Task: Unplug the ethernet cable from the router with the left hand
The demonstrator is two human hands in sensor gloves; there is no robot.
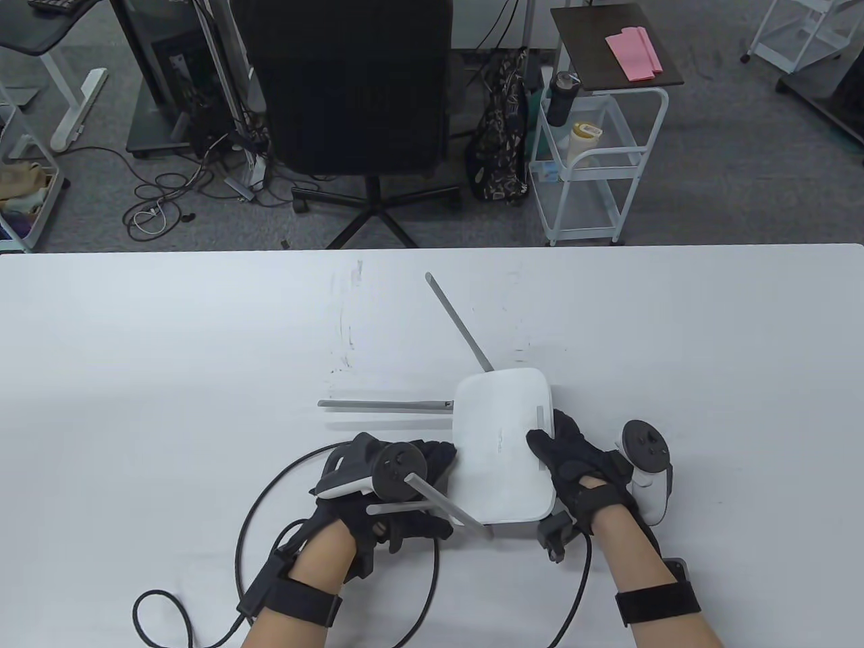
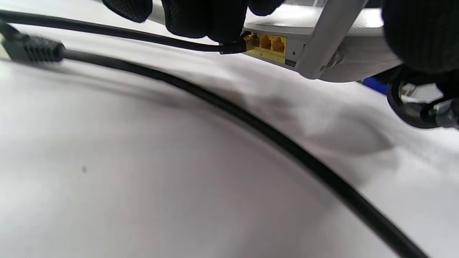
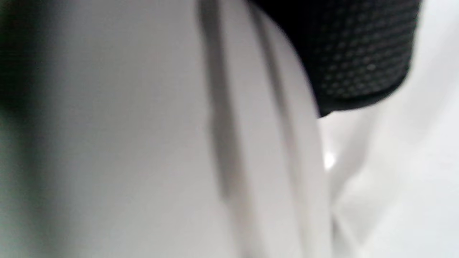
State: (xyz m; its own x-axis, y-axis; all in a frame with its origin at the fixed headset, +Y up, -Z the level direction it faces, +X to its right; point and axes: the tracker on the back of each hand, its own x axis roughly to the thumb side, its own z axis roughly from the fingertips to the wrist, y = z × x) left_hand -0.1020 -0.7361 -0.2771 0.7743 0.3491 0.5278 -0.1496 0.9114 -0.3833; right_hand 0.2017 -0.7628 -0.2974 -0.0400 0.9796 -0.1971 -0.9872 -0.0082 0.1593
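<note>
Plugging into the router's (image 2: 344, 50) yellow ports, black ethernet cable (image 2: 143, 36).

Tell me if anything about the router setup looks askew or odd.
The router's three antennas splay unevenly: one slants away, one lies flat leftward, one crosses over the left hand. The ethernet cable's plug sits at the yellow ports, under that hand's fingers.

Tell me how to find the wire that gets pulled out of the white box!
Find the white router on the table, between two gloved hands. At its left side sits a row of yellow ports. The ethernet cable is the thin black one plugged into the end port, under the left hand's fingertips; the neighbouring ports are empty.
</note>
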